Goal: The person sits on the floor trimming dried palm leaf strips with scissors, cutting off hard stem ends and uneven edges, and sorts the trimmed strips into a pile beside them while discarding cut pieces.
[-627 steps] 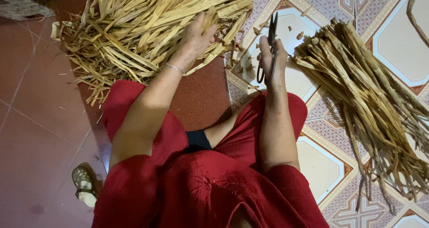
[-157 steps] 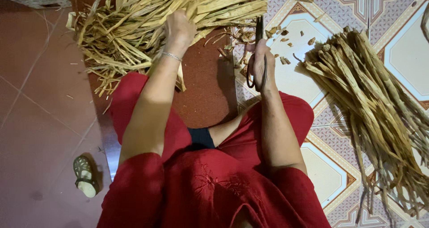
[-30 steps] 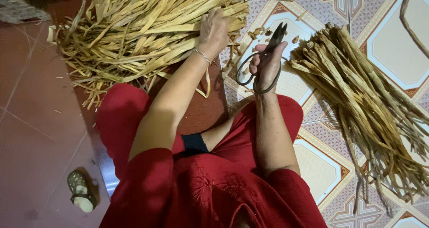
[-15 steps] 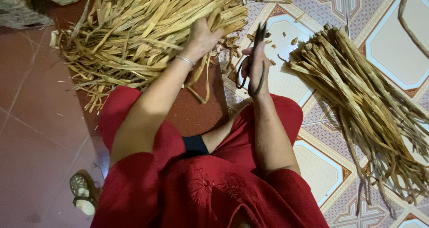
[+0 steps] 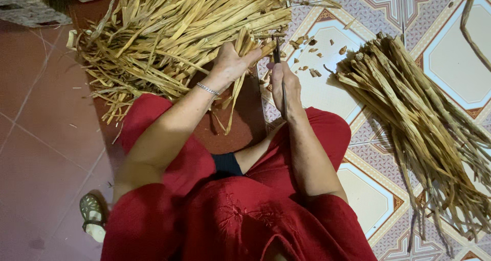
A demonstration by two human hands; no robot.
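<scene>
Between the knees, over the floor (image 5: 46, 138), the left hand (image 5: 232, 64) has its fingers closed round a few dried straw-coloured strips (image 5: 240, 82) pulled from the near edge of the big loose heap (image 5: 169, 30); their upper ends poke up past the fingers and their tails hang down toward the red skirt (image 5: 194, 164); the right hand (image 5: 284, 87) is clenched on the handles of dark scissors (image 5: 277, 53), whose blades point up and away and meet the strip tips; whether the blades stand apart or together I cannot tell.

By my judgement the strips are very light, dry and papery; they bend without snapping but would likely split lengthwise and fray, so a pinch near the ends to be cut, with several bunched flat together, would hold best; a loose grip would let single strips slide out.

Right of the scissors small cut-off bits (image 5: 317, 51) speckle the patterned tiles; further right a second bundle (image 5: 419, 123) lies well apart, ends lined up; bare tile between the two piles leaves room to work, while the heap crowds the left hand closely; a sandal (image 5: 92, 217) sits at lower left, and woven matting (image 5: 30, 10) at the top left corner.
</scene>
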